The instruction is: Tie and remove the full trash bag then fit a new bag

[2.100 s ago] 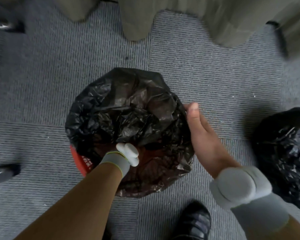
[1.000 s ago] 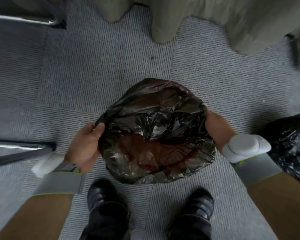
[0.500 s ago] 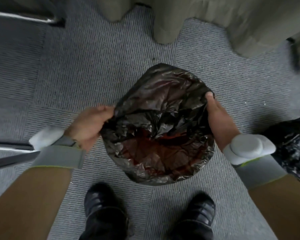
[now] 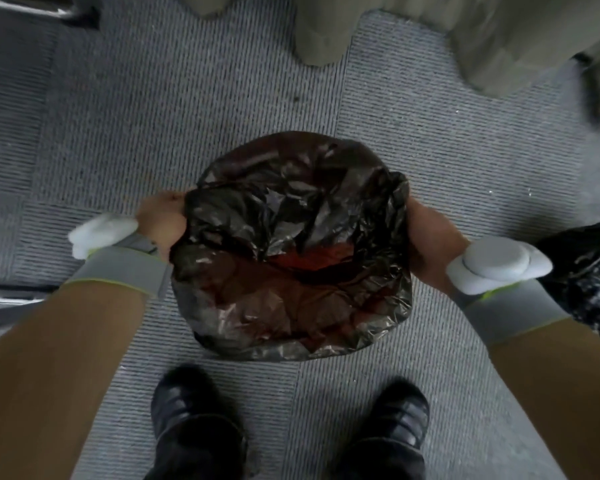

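A new black trash bag (image 4: 291,237) is draped over the round bin on the carpet in front of my feet. The bin's red plastic (image 4: 312,261) shows through the thin film near the middle. My left hand (image 4: 163,220) grips the bag's edge on the left side, its fingers hidden under the plastic. On the right side my right hand (image 4: 430,240) holds the bag's edge the same way. The full black trash bag (image 4: 589,271) lies on the floor at the right edge of view, partly cut off.
Grey ribbed carpet tiles (image 4: 187,133) cover the floor. Beige curtain folds (image 4: 499,36) hang at the top. Metal chair or table legs (image 4: 11,299) cross the left side. My black shoes (image 4: 194,424) stand just below the bin.
My left hand came out of the bag's inside and took the left edge. Both hands have since pulled the bag's rim outward and down around the bin.
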